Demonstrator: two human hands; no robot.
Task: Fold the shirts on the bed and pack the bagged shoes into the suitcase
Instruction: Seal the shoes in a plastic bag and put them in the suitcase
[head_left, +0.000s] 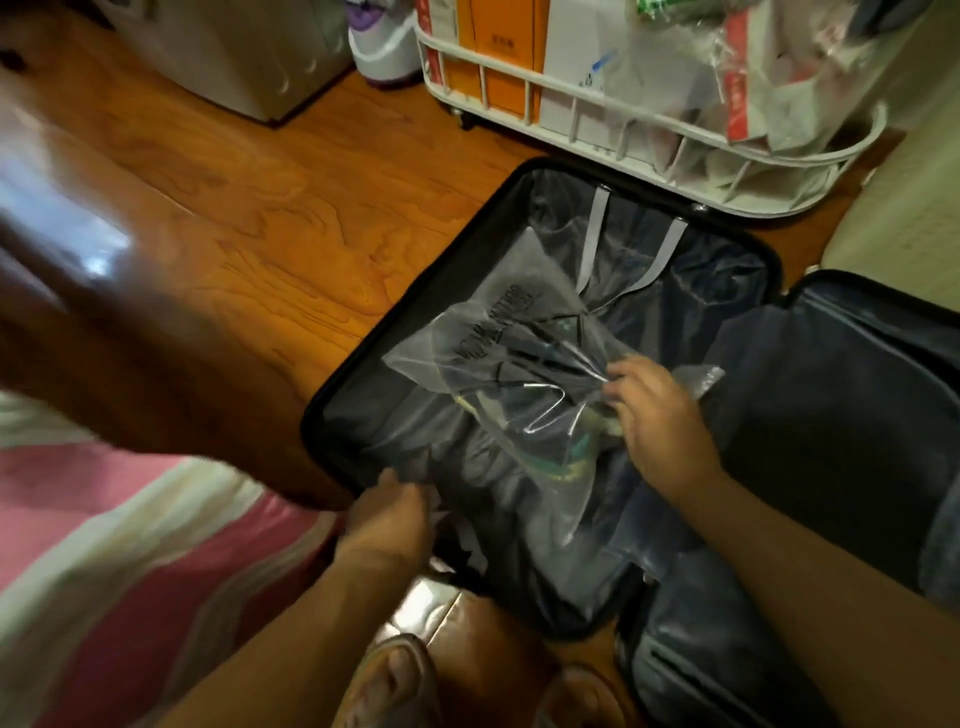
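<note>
The clear plastic bag of shoes (524, 374) lies in the left half of the open suitcase (415, 291), on its dark lining. The right hand (660, 415) pinches the bag's right edge; the left hand (395, 514) grips dark fabric at the near rim. This looks like the packing step; next, the bag likely needs pressing flat under the grey straps (597, 234). The bed (130, 545) lies near left.

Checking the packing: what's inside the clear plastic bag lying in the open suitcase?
Dark shoes with yellow-green trim show through the clear plastic bag; glare and creases hide details. The right hand grips its edge.
</note>
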